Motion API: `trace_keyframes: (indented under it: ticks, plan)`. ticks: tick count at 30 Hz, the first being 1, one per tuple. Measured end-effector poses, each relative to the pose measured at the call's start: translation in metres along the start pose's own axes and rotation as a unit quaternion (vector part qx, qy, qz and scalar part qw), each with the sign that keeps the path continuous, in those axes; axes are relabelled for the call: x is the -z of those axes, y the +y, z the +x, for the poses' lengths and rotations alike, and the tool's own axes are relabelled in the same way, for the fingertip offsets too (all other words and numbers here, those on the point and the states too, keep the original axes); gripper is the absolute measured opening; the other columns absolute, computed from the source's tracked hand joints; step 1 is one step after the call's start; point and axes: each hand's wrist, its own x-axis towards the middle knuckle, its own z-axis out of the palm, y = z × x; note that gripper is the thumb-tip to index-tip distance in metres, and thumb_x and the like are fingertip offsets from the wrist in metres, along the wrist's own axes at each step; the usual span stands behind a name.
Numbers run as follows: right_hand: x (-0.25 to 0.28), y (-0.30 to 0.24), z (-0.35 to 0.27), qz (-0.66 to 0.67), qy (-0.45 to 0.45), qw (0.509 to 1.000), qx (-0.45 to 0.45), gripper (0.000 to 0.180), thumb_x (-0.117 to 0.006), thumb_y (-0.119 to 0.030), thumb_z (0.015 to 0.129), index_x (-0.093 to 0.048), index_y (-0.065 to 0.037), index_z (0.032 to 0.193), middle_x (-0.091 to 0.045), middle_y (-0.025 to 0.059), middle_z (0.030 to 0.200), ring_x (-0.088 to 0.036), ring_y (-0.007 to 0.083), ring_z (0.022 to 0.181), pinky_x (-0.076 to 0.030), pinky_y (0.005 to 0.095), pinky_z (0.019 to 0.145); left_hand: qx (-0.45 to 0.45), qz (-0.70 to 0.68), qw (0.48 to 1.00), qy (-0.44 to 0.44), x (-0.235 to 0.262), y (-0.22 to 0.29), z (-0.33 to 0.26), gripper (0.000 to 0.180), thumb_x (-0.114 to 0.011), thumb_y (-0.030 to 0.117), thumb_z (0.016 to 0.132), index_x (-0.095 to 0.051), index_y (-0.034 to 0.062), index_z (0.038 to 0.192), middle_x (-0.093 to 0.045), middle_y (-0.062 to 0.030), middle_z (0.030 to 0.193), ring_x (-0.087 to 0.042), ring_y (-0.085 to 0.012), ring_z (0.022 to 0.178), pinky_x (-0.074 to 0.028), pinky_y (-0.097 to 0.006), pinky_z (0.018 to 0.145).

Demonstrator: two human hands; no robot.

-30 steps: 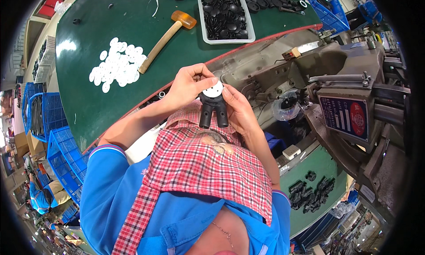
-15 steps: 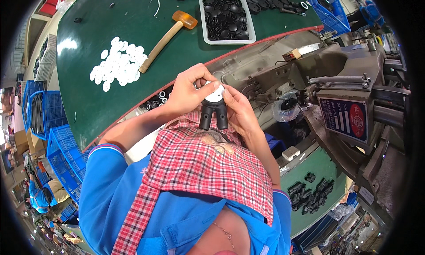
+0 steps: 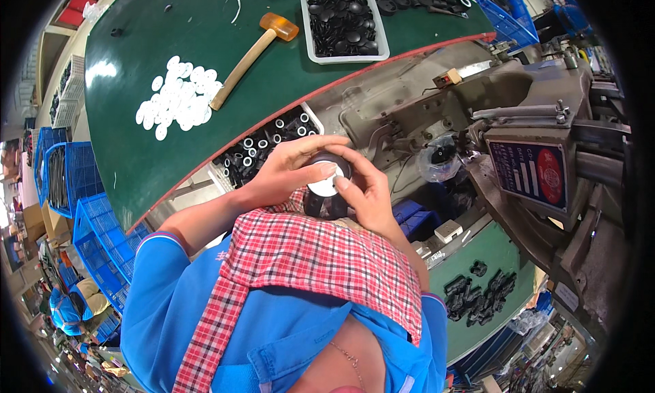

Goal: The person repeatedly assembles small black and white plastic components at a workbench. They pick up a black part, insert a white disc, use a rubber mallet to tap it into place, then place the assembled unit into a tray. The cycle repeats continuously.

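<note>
Between both hands, close to my apron, is a black plastic fitting (image 3: 315, 204) with a round head and two short tubes pointing toward me. A white disc (image 3: 326, 186) sits on its round face. My left hand (image 3: 290, 168) curls round the head's left side, thumb pressing on the disc. From the other side my right hand (image 3: 368, 192) wraps the fitting, its thumb also on the disc's edge. The fingertips of both hands meet at the far side of the head. Part of the fitting is hidden under my fingers.
On the green table lie white discs (image 3: 176, 99), a mallet (image 3: 249, 59) and a white tray (image 3: 387, 52) of black caps. A bin of black parts with white rings (image 3: 263, 144) sits below the table edge. At right stands a metal machine (image 3: 525, 127); black parts (image 3: 479, 297) lie near it.
Both hands have come nearer my body with the fitting. My fingers have closed round its head, and both thumbs now press on the white disc. More of the ring bin shows.
</note>
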Motion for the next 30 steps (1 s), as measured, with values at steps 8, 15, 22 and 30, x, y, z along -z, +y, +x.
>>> trace_keyframes:
  ticks: [8,15,22,30]
  plan:
    - [0.014,0.011,0.003,-0.063,0.065,0.995,0.031,0.041,-0.055,-0.002,0.089,-0.053,0.003,0.130,-0.061,0.0087,0.118,-0.055,0.0132,0.110,-0.043,0.0277,0.096,0.024,0.032,0.999,0.017,-0.001,-0.013,0.024,0.042,-0.057,0.013,0.094,-0.051,-0.0058,0.132,-0.060,-0.0105,0.124,-0.055,-0.0156,0.115,-0.044,-0.030,0.099]
    - [0.034,0.016,0.012,-0.081,0.149,0.976,0.133,0.042,-0.052,-0.007,0.095,-0.046,-0.002,0.136,-0.055,0.0094,0.130,-0.054,0.0162,0.117,-0.043,0.0302,0.099,0.010,0.096,0.995,-0.030,0.006,-0.038,0.052,0.044,-0.042,0.030,0.105,-0.048,-0.0018,0.135,-0.061,-0.0078,0.117,-0.056,-0.0120,0.106,-0.045,-0.027,0.090]
    - [0.054,0.044,0.003,-0.101,0.249,0.952,0.143,0.040,-0.055,-0.011,0.095,-0.048,-0.002,0.134,-0.057,0.0094,0.127,-0.054,0.0159,0.115,-0.042,0.0292,0.099,0.020,0.078,0.996,-0.026,-0.009,-0.065,0.087,0.039,-0.050,0.031,0.102,-0.061,-0.0039,0.117,-0.065,-0.0056,0.104,-0.057,-0.0093,0.095,-0.045,-0.026,0.085]
    - [0.120,0.044,-0.017,-0.064,0.443,0.887,0.115,0.040,-0.066,-0.020,0.093,-0.054,0.001,0.126,-0.059,0.0069,0.116,-0.061,0.0129,0.094,-0.054,0.0251,0.074,-0.029,0.273,0.957,-0.094,-0.049,-0.085,0.182,0.042,-0.051,0.033,0.101,-0.061,-0.0034,0.119,-0.065,-0.0091,0.106,-0.057,-0.0137,0.101,-0.044,-0.029,0.091]
